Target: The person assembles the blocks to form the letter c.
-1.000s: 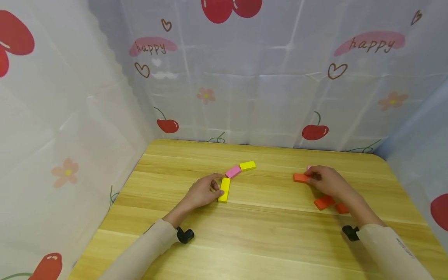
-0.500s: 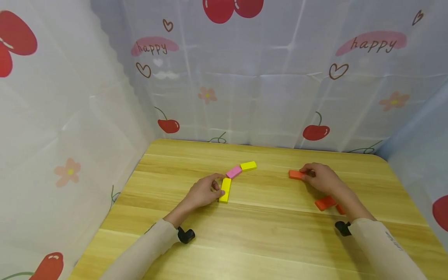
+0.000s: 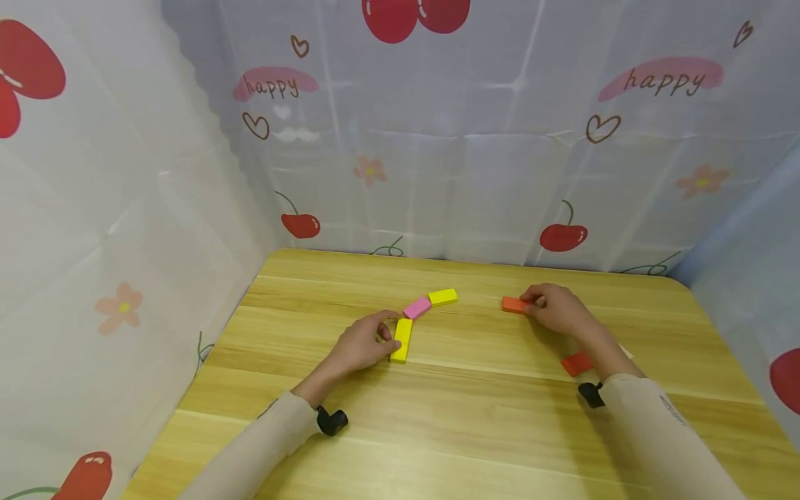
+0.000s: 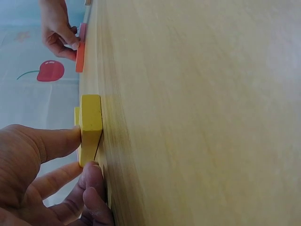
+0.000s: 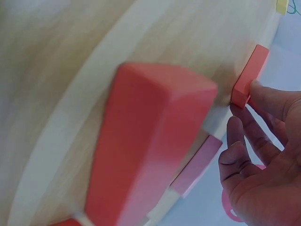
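Note:
My left hand [image 3: 362, 344] holds the near yellow block [image 3: 402, 340] between thumb and fingers; the block lies on the wooden table. Its far end is close to a pink block [image 3: 417, 307], which meets a second yellow block [image 3: 443, 297], making a bent line. To the right, my right hand [image 3: 556, 309] pinches an orange block [image 3: 512, 305] by its right end, thumb on the near side. In the right wrist view this orange block [image 5: 251, 75] slants away from the fingertips. Whether it touches the table is hard to tell.
A red-orange block [image 3: 576, 363] lies near my right forearm, partly covered by it. A pale block [image 3: 626, 351] peeks out behind that forearm. The right wrist view also has another pink block [image 5: 196, 165]. A patterned curtain [image 3: 475, 187] hangs behind the table's back edge.
My right hand has moved left and slightly away from me with the orange block, toward the yellow and pink line. The left hand stays in place on the near yellow block.

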Demonstrator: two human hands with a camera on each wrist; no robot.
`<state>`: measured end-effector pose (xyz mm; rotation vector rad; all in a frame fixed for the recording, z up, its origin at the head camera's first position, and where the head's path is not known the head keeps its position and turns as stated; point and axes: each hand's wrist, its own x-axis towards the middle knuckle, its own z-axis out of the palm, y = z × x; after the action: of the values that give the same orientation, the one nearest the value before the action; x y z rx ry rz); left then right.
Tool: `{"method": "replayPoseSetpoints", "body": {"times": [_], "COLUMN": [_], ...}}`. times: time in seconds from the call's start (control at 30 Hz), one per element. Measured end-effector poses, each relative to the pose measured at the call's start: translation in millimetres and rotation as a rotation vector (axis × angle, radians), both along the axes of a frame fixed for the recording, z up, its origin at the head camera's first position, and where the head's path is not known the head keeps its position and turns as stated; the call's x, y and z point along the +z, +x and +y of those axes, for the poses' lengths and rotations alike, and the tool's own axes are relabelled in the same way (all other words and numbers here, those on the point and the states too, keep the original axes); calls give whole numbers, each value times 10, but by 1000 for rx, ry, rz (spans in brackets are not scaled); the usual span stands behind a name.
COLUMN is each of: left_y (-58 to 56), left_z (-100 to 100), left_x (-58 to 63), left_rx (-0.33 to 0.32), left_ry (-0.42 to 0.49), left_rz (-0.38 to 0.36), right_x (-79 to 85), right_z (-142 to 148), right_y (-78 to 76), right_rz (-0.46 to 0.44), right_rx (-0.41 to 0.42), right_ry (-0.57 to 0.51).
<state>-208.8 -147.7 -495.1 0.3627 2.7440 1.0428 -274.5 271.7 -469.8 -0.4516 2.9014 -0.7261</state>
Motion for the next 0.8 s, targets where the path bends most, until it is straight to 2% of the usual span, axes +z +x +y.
{"method": "replayPoseSetpoints", "body": {"times": [0.47,0.8], "left_y": [-19,-7], "left_z": [-7,-16], "left_x": [-9,-10], "left_rx": [4,4], "left_ry": [-4,2], "left_rz": [-7,-3], "right_x": [10,-16], "right_z": [-206,-327], "right_y": [-81,-128], "right_rz": [29,29], "right_rx": [34,29], "right_ry": [-45,-48]}}
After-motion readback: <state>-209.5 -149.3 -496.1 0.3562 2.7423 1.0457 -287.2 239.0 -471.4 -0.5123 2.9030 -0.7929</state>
